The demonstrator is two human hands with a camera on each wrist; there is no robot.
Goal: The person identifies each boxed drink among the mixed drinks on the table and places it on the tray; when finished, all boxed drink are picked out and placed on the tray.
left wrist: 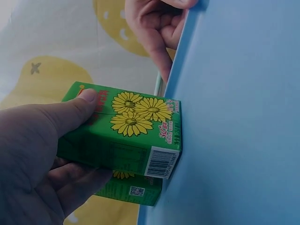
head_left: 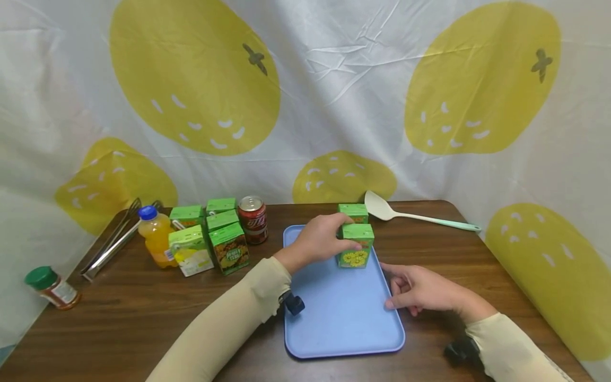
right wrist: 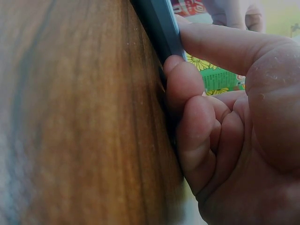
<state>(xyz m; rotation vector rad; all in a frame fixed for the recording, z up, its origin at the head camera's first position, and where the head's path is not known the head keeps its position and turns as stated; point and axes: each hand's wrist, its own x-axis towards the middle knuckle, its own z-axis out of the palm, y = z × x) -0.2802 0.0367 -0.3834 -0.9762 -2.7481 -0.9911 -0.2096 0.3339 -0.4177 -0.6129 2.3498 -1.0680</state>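
My left hand [head_left: 315, 239] grips a green juice box [head_left: 356, 252] with yellow flowers on its front, over the far right part of a blue tray [head_left: 343, 318]. In the left wrist view the thumb lies on the flowered face of this juice box [left wrist: 136, 119], and the fingers are behind it. A second flowered juice box [head_left: 353, 211] stands just behind, at the tray's far right corner. My right hand [head_left: 425, 291] pinches the tray's right rim. Up close in the right wrist view, thumb and index finger hold the tray edge [right wrist: 161, 23] from both sides.
Left of the tray stand several green juice boxes [head_left: 229, 246], a red soda can [head_left: 253, 220] and an orange juice bottle [head_left: 157, 239]. Tongs [head_left: 112, 249] and a green-capped spice jar [head_left: 53, 288] lie farther left. A white spatula [head_left: 396, 213] lies at the back right.
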